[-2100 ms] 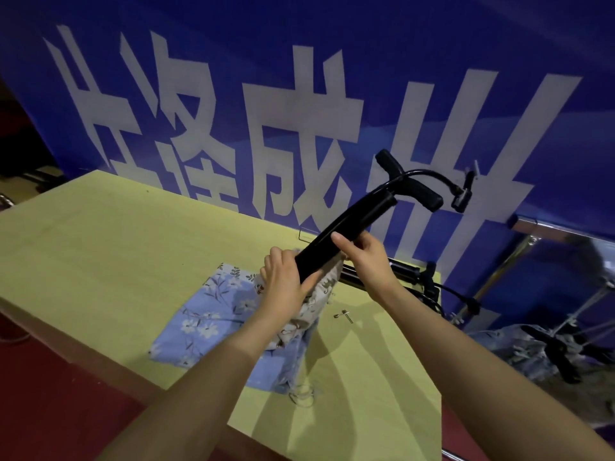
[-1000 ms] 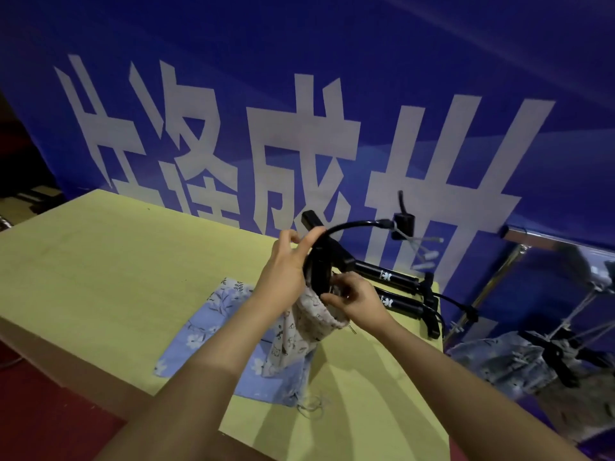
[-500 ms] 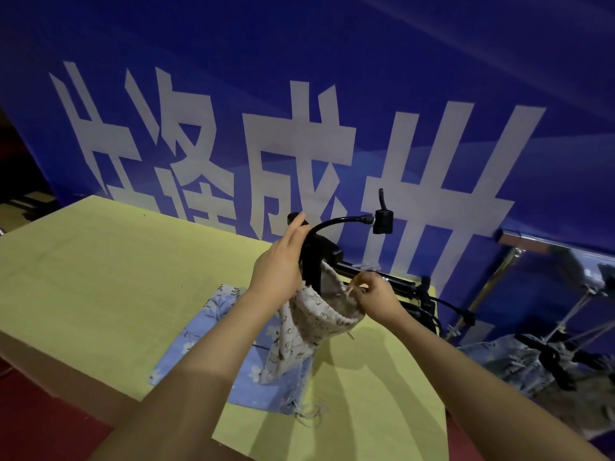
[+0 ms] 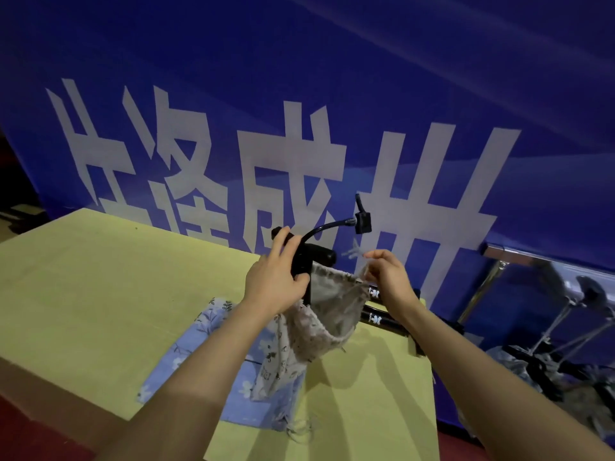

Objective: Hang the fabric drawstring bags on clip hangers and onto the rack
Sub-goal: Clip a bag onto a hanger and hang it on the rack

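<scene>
My left hand (image 4: pixel 276 284) grips a black clip hanger (image 4: pixel 307 261) held upright above the table; its curved hook (image 4: pixel 332 224) ends in a small black block at the upper right. A beige patterned drawstring bag (image 4: pixel 319 324) hangs from the hanger, its mouth gaping open. My right hand (image 4: pixel 387 277) pinches the bag's rim and drawstring at the right side. A blue floral bag (image 4: pixel 213 371) lies flat on the table under the hanging one.
The yellow table (image 4: pixel 83 294) stands against a blue banner with white characters. Two more black hangers (image 4: pixel 379 314) lie at the table's back right edge. To the right, a chrome rack (image 4: pixel 482 294) holds hung bags on hangers (image 4: pixel 539 361).
The hanger was turned from slanted to upright and lifted. The beige bag rose off the table with it. My right hand moved from the hanger to the bag's rim and pulled it rightward.
</scene>
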Available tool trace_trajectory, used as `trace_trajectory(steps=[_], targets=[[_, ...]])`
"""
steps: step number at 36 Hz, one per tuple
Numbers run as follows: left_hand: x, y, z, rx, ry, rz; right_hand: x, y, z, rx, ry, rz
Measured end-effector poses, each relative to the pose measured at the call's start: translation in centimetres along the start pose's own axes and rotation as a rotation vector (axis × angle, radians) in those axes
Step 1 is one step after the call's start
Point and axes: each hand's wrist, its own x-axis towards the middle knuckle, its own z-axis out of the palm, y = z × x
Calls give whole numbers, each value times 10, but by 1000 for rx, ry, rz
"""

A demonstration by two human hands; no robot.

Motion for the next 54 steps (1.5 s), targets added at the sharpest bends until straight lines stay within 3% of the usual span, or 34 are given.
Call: trace_trajectory(steps=[3, 8, 11, 16, 20, 25, 28, 38, 45, 54], targets=[[-1, 5, 1, 8, 33, -12, 0, -6, -8, -274, -113, -16], [-5, 17, 5, 39, 77, -11, 6, 4, -16, -1046, -175, -119], [-4, 24, 10, 74, 77, -33, 4, 8, -21, -1232, -151, -168], [-3, 31, 15, 129, 71, -58, 0, 11, -29, -1317, -132, -229], [-1, 36, 15, 168, 90, -29, 2, 14, -34, -1227, -43, -199], [2, 42, 15, 183, 110, 51, -1, -1, -32, -437, 1, 10], [3, 46, 14, 188, 95, 90, -4, -15, -27, -217, 4, 2], [14, 43, -5, 222, 19, 258, -6, -56, 2, -444, -94, -303], [23, 46, -25, 315, 62, 354, -1, -106, 21, -312, 149, -559], [23, 62, -37, 188, 37, 234, -6, -135, 33, -335, 139, -511]])
